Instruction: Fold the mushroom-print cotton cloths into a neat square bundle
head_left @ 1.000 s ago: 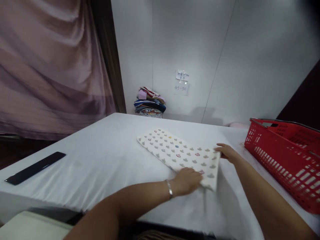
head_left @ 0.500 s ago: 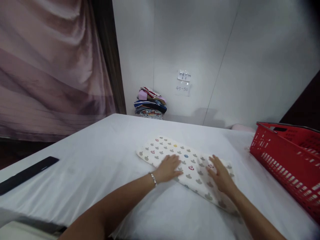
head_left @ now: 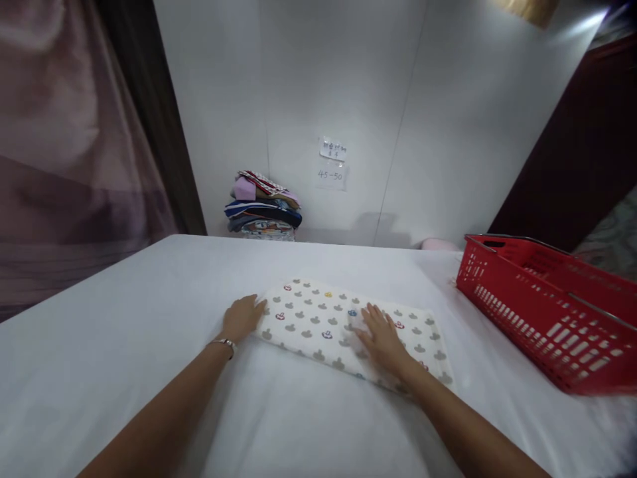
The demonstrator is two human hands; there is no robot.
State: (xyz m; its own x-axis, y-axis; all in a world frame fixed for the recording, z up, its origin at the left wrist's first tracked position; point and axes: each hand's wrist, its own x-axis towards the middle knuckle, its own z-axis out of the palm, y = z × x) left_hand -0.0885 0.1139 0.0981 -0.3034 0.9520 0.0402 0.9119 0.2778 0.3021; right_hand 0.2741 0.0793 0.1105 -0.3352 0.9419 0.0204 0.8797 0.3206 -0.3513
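Note:
A folded white cloth [head_left: 318,318] with small grey and coloured prints lies flat on the white-covered table [head_left: 124,345]. My left hand [head_left: 242,318], with a bracelet at the wrist, rests at the cloth's left edge; its fingers curl onto that edge. My right hand [head_left: 383,338] lies flat on the cloth's middle, fingers stretched out and pointing left. Neither hand lifts the cloth.
A red plastic basket [head_left: 542,305] stands on the table at the right. A stack of folded clothes [head_left: 263,206] sits against the white wall at the table's far side, beside a paper note [head_left: 332,162]. A pinkish curtain [head_left: 60,153] hangs at the left.
Both hands slid left over the cloth: the left from its middle to its left edge, the right toward its middle. The view turned, and the black strip at left is out of view.

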